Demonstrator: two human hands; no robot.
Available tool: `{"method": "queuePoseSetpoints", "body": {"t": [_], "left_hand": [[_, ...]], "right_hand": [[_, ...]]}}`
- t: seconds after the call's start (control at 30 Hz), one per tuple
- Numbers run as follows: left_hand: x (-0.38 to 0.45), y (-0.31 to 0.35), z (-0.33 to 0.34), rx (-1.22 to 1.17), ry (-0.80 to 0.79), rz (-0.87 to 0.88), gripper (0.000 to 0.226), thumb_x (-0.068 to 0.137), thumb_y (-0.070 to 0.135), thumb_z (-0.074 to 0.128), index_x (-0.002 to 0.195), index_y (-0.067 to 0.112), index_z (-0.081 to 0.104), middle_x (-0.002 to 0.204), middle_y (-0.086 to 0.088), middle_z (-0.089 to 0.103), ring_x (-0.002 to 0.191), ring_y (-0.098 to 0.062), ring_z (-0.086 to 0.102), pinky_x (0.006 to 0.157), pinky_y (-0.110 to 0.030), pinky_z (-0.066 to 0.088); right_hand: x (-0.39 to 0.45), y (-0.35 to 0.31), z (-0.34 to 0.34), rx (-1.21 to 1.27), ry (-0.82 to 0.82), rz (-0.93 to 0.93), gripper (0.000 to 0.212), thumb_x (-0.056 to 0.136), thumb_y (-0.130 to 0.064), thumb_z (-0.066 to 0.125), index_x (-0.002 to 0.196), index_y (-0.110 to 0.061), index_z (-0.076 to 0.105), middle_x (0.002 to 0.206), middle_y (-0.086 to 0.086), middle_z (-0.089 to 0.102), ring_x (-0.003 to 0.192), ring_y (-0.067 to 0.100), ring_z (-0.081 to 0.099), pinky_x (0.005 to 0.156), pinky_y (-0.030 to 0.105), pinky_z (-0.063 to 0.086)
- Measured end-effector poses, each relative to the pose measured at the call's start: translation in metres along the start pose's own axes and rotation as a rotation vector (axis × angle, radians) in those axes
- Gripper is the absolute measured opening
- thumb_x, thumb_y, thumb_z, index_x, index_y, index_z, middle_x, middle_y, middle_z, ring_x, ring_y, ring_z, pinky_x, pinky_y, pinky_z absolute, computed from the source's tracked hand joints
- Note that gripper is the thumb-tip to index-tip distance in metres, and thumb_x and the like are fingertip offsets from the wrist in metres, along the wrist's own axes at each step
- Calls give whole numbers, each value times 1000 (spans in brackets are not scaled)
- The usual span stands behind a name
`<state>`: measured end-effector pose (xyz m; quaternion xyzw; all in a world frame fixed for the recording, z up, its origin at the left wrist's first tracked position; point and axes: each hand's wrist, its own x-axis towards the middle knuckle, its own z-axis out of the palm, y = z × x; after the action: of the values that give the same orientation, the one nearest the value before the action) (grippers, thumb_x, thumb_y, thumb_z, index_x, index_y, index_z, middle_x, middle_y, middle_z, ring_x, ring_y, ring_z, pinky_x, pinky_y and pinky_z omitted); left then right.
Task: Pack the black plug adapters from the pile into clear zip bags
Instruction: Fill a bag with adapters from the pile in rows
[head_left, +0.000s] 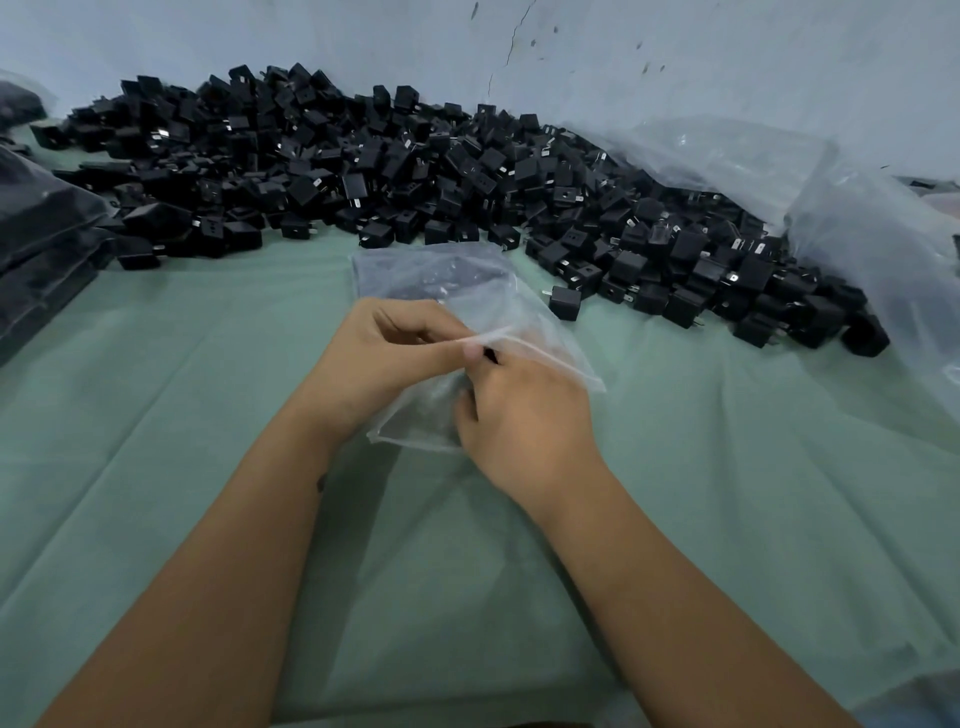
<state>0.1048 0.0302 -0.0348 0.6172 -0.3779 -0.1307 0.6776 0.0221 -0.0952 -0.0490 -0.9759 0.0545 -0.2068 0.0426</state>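
Nearest, two bare forearms reach forward over a creased green cloth (208, 364) that covers the work surface. They meet at a clear zip bag (540, 338) held just above the cloth. The left hand (384, 353) pinches the bag's upper edge between thumb and curled fingers, apparently to keep the mouth steady. The right hand (524, 415) lies over the lower half of the bag with its fingers curled into the film; something small and dark shows at its fingertips right where the two hands meet, perhaps an adapter going in, though I cannot tell for certain. Whether the mouth is being opened or pressed closed is not clear either; the pinch on the strip suggests work at the seal.

Just beyond the hands, a second clear bag (415, 270) lies flat on the cloth with dark shapes showing through it, likely adapters already packed. One loose adapter (565, 302) sits alone just right of it, apart from the heap.

Farther back, the pile of black plug adapters (389, 161) stretches across the cloth from left to right against a pale wall (727, 52), within easy reach so the hands can draw from it. A large crumpled clear plastic sack (779, 171) slumps over the pile's right end. At the far left edge, stacked bags with dark contents (41, 244) lie beside the pile, probably finished packs set aside.
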Motion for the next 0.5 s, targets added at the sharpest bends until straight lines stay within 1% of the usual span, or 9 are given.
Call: {"method": "queuePoseSetpoints", "body": {"t": [0.07, 0.13, 0.2, 0.23, 0.3, 0.37, 0.4, 0.43, 0.5], "left_hand": [[-1, 0, -1, -53, -52, -6, 11, 75, 7, 74, 84, 2, 76, 80, -4, 72, 76, -12, 67, 73, -17, 51], [-1, 2, -4, -87, -80, -8, 24, 73, 22, 81, 94, 11, 78, 85, -1, 74, 83, -11, 69, 78, -18, 51], [-1, 3, -7, -87, -14, -9, 48, 66, 41, 85, 110, 23, 74, 93, 1, 75, 92, -11, 69, 84, -20, 51], [-1, 3, -9, -69, 73, -8, 52, 67, 43, 85, 114, 25, 71, 95, 1, 75, 94, -10, 69, 84, -19, 51], [1, -2, -11, -25, 296, -8, 42, 74, 39, 80, 112, 24, 71, 94, 4, 75, 93, -6, 69, 82, -14, 49], [3, -7, -14, 14, 500, -28, 19, 81, 32, 75, 99, 26, 73, 87, 8, 75, 86, 0, 68, 76, -9, 48], [5, -10, -17, 28, 576, -46, 8, 85, 27, 74, 93, 27, 73, 83, 11, 75, 82, 2, 67, 73, -8, 47], [6, -14, -19, 52, 634, -66, 5, 87, 22, 73, 90, 26, 73, 81, 12, 74, 80, 4, 66, 72, -7, 46], [8, -21, -24, 139, 696, -118, 7, 88, 20, 70, 88, 27, 73, 82, 13, 73, 80, 4, 65, 73, -7, 46]], "right_hand": [[0, 0, 1, -13, -15, 9, 29, 93, -29, 41, 111, -22, 63, 107, 0, 62, 100, 22, 56, 79, 33, 40], [-1, 0, 0, -55, -18, 30, 26, 93, -31, 39, 95, -23, 64, 95, -3, 62, 92, 20, 56, 69, 32, 35], [0, 1, -1, -84, -20, 48, 25, 93, -32, 40, 74, -23, 53, 77, -4, 55, 78, 19, 50, 65, 30, 26], [0, 1, -1, -93, -33, 50, 27, 93, -32, 39, 69, -22, 46, 73, -3, 50, 74, 19, 45, 66, 30, 23], [-1, 1, 1, -108, -63, 60, 33, 94, -31, 37, 63, -19, 39, 69, -1, 44, 73, 21, 38, 67, 32, 22], [-3, -1, 2, -97, -33, 47, 37, 93, -26, 43, 57, -17, 38, 64, 3, 46, 69, 23, 39, 65, 32, 25], [-4, -2, 1, -84, -1, 46, 39, 91, -23, 47, 54, -16, 39, 60, 5, 48, 66, 23, 40, 64, 32, 27], [-4, -2, 1, -91, 5, 47, 40, 91, -22, 48, 52, -15, 38, 59, 6, 48, 64, 23, 40, 63, 32, 28], [-2, 0, 2, -118, -51, 58, 43, 95, -25, 39, 53, -16, 35, 63, 3, 46, 68, 22, 41, 65, 32, 28]]}}
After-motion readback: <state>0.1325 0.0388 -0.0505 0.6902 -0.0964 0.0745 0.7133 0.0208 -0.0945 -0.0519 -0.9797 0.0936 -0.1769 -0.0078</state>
